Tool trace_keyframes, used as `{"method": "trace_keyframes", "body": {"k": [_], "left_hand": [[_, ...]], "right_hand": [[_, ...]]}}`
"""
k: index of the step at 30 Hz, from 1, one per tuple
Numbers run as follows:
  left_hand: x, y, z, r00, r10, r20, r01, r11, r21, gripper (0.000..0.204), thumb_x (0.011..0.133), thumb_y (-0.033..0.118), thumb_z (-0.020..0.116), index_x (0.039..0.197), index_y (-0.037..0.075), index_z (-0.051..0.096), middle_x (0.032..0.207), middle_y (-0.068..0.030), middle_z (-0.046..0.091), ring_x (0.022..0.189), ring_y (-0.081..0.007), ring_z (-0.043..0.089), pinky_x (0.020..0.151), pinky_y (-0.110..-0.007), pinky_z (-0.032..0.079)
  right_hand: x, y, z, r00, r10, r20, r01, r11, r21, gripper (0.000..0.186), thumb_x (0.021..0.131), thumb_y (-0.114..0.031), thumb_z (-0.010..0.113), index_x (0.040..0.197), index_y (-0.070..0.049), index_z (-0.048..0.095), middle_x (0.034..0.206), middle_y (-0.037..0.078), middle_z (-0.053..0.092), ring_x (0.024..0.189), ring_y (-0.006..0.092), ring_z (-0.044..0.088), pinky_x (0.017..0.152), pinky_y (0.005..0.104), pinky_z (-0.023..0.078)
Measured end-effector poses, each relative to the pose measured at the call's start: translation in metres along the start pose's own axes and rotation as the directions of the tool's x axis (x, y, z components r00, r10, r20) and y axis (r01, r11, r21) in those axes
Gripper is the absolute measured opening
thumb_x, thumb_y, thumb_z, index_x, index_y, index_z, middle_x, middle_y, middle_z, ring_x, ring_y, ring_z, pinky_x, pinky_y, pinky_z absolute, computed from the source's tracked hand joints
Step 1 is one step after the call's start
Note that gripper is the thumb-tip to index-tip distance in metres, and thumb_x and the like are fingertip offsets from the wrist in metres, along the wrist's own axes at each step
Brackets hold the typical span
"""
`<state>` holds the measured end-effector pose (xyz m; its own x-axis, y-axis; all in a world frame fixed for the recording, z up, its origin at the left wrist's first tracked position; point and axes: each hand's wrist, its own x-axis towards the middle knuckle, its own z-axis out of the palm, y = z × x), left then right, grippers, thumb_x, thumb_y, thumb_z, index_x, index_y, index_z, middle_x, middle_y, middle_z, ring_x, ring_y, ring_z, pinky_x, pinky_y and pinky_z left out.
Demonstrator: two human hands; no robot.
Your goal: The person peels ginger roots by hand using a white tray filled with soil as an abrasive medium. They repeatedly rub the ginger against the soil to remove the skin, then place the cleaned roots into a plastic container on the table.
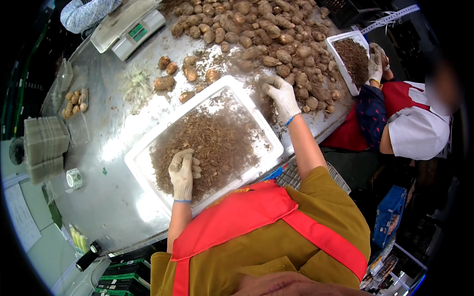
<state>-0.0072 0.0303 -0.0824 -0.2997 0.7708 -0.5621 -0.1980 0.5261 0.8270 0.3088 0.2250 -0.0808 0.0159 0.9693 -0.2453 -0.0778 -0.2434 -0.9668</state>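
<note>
My left hand [182, 173], in a white knitted glove, is over a white tray [137, 159] at its near left. Its fingers are curled in; whether anything sits in them is hidden. Brown fibrous scrapings [210, 135] cover much of the tray's floor. Beyond the tray's right rim, my right hand [282, 98], gloved the same way, hangs beside a large heap of taro roots [301, 49]. Its fingers are bent but loose, with no root showing in them. Several separate roots [164, 83] lie past the tray's far rim.
A scale [129, 30] stands far left beside another person's patterned sleeve [86, 15]. Plastic containers [45, 148], bagged roots [75, 103] and a label roll [74, 179] line the left. At right, a co-worker's gloved hands [376, 64] are at a second white tray [340, 66].
</note>
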Motion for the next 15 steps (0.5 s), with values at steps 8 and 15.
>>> {"method": "trace_keyframes", "body": {"k": [8, 15], "left_hand": [[0.013, 0.002, 0.002, 0.997, -0.073, -0.028, 0.074, 0.997, 0.022, 0.025, 0.101, 0.022, 0.062, 0.114, 0.001, 0.067, 0.076, -0.0066, 0.068, 0.054, -0.0132, 0.062, 0.044, -0.027, 0.051], [0.013, 0.001, 0.002, 0.998, -0.056, -0.039, 0.058, 0.997, 0.047, 0.026, 0.101, 0.021, 0.063, 0.114, 0.0, 0.066, 0.076, -0.0075, 0.068, 0.054, -0.0142, 0.062, 0.044, -0.027, 0.052]], "right_hand": [[0.031, -0.01, 0.009, 0.998, 0.066, -0.022, -0.061, 0.981, 0.184, 0.036, 0.094, -0.012, 0.07, 0.124, 0.006, 0.063, 0.084, 0.008, 0.068, 0.07, 0.0129, 0.06, 0.064, 0.0288, 0.049], [0.068, 0.001, 0.029, 0.969, -0.246, 0.02, 0.153, 0.532, -0.833, 0.054, 0.09, -0.029, 0.068, 0.137, -0.005, 0.059, 0.119, 0.018, 0.072, 0.105, 0.0337, 0.07, 0.092, 0.0411, 0.054]]}}
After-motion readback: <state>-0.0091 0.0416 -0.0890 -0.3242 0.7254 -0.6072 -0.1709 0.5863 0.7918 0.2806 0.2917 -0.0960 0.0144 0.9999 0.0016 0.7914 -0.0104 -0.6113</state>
